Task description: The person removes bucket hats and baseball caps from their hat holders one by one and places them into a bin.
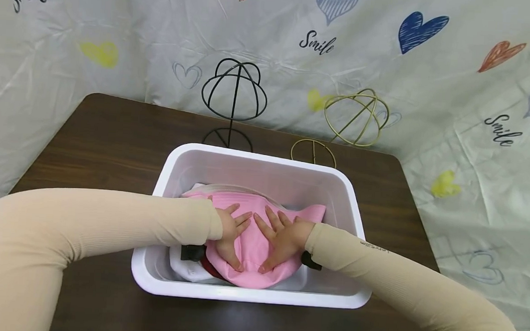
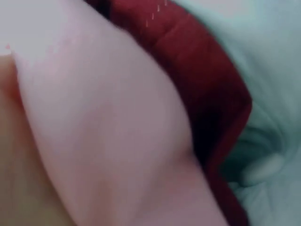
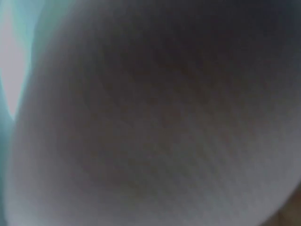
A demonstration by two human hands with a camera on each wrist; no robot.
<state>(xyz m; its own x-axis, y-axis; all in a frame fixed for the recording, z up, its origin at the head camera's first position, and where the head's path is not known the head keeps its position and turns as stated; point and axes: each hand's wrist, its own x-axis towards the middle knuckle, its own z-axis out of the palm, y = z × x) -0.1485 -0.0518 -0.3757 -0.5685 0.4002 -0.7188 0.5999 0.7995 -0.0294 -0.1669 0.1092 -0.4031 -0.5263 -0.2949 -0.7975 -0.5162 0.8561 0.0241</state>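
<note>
A pink cap [image 1: 255, 210] lies on top inside a white plastic bin [image 1: 258, 295]. My left hand [image 1: 230, 233] rests on the left part of its crown with fingers spread. On the right part, my right hand [image 1: 285, 239] presses down with its fingers spread too. Under the cap, a dark red cloth item [image 2: 202, 70] shows beside white fabric [image 1: 187, 269] at the bin's lower left; most of both is hidden. Blurred cloth [image 3: 155, 132] fills the right wrist view.
A black wire stand [image 1: 234, 91] and a gold wire stand [image 1: 357, 115] stand behind the bin on a dark brown wooden table [image 1: 113, 142]. Behind the table hangs a pale curtain [image 1: 272, 36] printed with hearts and lettering.
</note>
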